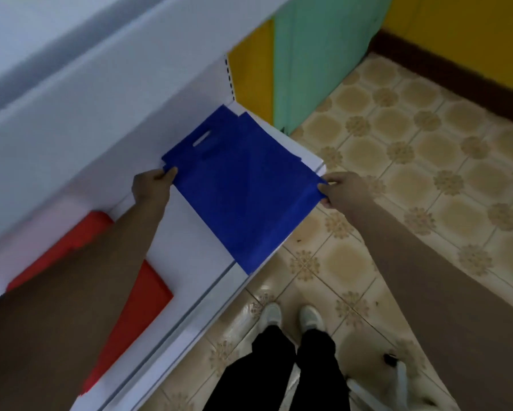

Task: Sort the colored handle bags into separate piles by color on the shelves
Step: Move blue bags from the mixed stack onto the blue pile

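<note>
While both hands' fingers pinch opposite edges, the blue bag (243, 185) overhangs the shelf (187, 247) lip.

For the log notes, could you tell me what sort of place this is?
Probably a small shop or stockroom: a white metal shelf with a slotted upright, flat blue bags and red bags on it, and a patterned tile floor.

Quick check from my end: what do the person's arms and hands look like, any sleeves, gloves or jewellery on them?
Both arms are bare along all that shows, with no sleeves in view. The left hand and right hand wear no gloves. No watch, ring or bracelet shows, though the frame is somewhat blurred.
</note>
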`<state>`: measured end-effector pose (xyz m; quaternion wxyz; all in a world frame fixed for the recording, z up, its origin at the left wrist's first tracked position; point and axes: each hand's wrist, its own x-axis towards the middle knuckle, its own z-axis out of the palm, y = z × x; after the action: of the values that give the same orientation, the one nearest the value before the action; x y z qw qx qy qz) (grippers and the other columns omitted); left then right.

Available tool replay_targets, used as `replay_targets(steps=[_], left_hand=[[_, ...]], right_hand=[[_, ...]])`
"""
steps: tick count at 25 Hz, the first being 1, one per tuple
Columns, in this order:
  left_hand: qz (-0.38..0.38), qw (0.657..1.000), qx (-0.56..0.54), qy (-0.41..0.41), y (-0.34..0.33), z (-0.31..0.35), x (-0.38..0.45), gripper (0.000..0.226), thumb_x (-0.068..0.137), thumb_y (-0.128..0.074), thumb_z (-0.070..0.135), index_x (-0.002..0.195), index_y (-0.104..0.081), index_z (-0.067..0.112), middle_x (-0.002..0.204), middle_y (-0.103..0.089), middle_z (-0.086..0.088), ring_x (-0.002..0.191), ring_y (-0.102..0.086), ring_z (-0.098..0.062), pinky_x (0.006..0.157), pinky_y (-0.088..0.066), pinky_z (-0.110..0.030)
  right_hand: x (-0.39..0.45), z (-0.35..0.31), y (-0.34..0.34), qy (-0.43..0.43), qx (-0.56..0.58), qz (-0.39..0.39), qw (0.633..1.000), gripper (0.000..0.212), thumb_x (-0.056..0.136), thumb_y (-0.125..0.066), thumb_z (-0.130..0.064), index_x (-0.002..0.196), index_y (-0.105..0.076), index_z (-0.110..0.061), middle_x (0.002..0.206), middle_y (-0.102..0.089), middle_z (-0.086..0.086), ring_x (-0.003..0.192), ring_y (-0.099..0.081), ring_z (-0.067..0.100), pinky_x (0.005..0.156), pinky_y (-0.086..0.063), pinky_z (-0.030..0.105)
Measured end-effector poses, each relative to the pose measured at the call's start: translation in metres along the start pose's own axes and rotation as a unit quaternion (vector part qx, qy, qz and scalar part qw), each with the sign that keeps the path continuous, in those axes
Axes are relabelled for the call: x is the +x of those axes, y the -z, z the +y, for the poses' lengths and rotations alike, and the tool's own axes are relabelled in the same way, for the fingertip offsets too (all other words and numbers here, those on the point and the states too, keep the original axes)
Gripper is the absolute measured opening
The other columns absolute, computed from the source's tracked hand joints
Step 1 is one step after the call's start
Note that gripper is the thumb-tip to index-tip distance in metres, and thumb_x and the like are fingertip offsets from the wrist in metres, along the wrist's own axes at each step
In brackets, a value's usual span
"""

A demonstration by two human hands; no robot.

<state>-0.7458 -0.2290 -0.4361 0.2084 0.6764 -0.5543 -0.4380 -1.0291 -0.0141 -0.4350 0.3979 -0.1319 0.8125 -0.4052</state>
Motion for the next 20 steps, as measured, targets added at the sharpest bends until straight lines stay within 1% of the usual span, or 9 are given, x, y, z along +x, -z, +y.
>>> replay_targets(steps=[2,4,8,11,12,14,16,19,20], left_hand=[[0.025,0.999,-0.027,0.034,-0.009,-0.012,0.027,0.023,0.089,-0.07,0.023,0.074,-0.062,0.008,0.073,-0.059,-0.008,0.061,-0.051,-0.016,0.058,-0.05,-0.026],[0.034,0.995,-0.067,0.068,-0.017,-0.013,0.054,0.01,0.091,-0.066,0.009,0.096,-0.062,0.001,0.08,-0.058,-0.01,0.06,-0.053,-0.014,0.053,-0.055,-0.022],[0.033,0.991,-0.071,0.113,-0.019,-0.012,0.097,0.008,0.094,-0.058,0.004,0.087,-0.06,0.0,0.085,-0.06,-0.01,0.078,-0.062,-0.02,0.087,-0.055,-0.029],[0.035,0.988,-0.084,0.127,-0.03,-0.014,0.096,0.023,0.094,-0.054,0.0,0.115,-0.057,0.008,0.107,-0.06,-0.009,0.087,-0.064,-0.02,0.065,-0.055,-0.018],[0.022,0.99,-0.07,0.122,-0.034,-0.017,0.091,0.03,0.093,-0.055,-0.001,0.123,-0.056,0.003,0.11,-0.058,-0.011,0.085,-0.062,-0.018,0.066,-0.055,-0.019],[0.001,0.987,-0.081,0.139,-0.046,-0.019,0.084,0.026,0.092,-0.058,-0.001,0.118,-0.058,-0.004,0.111,-0.057,-0.014,0.088,-0.06,-0.019,0.08,-0.055,-0.026],[-0.019,0.985,-0.093,0.142,-0.056,-0.014,0.078,0.006,0.091,-0.058,0.0,0.097,-0.062,0.0,0.108,-0.06,-0.013,0.085,-0.06,-0.017,0.083,-0.055,-0.028],[-0.026,0.984,-0.108,0.14,-0.061,-0.009,0.077,0.011,0.091,-0.058,0.003,0.102,-0.06,0.003,0.1,-0.063,-0.01,0.086,-0.061,-0.017,0.082,-0.054,-0.029],[-0.028,0.985,-0.1,0.14,-0.061,-0.009,0.079,0.01,0.091,-0.059,0.004,0.101,-0.06,0.003,0.101,-0.062,-0.01,0.088,-0.061,-0.018,0.086,-0.053,-0.03]], right_hand=[[0.038,0.008,-0.021,0.046,-0.05,-0.004,0.998,0.011,0.092,-0.061,-0.009,0.099,-0.067,-0.004,0.078,-0.061,0.008,0.057,-0.057,0.024,0.067,-0.057,0.037],[0.069,0.011,-0.039,0.084,-0.053,-0.022,0.995,0.01,0.091,-0.058,-0.001,0.097,-0.065,-0.006,0.079,-0.059,0.011,0.063,-0.057,0.03,0.07,-0.055,0.038],[0.114,0.006,-0.062,0.097,0.005,-0.027,0.995,0.023,0.092,-0.049,0.008,0.106,-0.064,-0.003,0.071,-0.051,0.004,0.055,-0.055,0.016,0.06,-0.053,0.027],[0.129,0.006,-0.067,0.124,-0.051,0.004,0.991,0.023,0.094,-0.05,-0.001,0.11,-0.065,-0.009,0.072,-0.057,0.004,0.072,-0.066,0.028,0.074,-0.059,0.039],[0.131,0.006,-0.068,0.124,-0.056,0.007,0.991,0.024,0.094,-0.05,-0.002,0.111,-0.065,-0.009,0.074,-0.06,0.006,0.076,-0.067,0.03,0.076,-0.058,0.042],[0.135,0.006,-0.072,0.138,-0.077,0.008,0.987,0.028,0.094,-0.05,-0.004,0.119,-0.063,-0.009,0.091,-0.065,0.012,0.088,-0.067,0.03,0.085,-0.056,0.041],[0.141,0.007,-0.074,0.174,-0.149,0.018,0.973,0.03,0.095,-0.048,-0.008,0.121,-0.061,-0.006,0.112,-0.061,0.016,0.103,-0.06,0.033,0.093,-0.049,0.035],[0.144,0.005,-0.078,0.217,-0.264,0.023,0.939,0.023,0.096,-0.042,-0.01,0.097,-0.063,-0.002,0.101,-0.054,0.02,0.102,-0.053,0.038,0.085,-0.04,0.035],[0.142,0.005,-0.079,0.216,-0.277,0.014,0.936,0.024,0.097,-0.042,-0.012,0.098,-0.063,-0.002,0.101,-0.054,0.021,0.102,-0.051,0.038,0.088,-0.039,0.036]])
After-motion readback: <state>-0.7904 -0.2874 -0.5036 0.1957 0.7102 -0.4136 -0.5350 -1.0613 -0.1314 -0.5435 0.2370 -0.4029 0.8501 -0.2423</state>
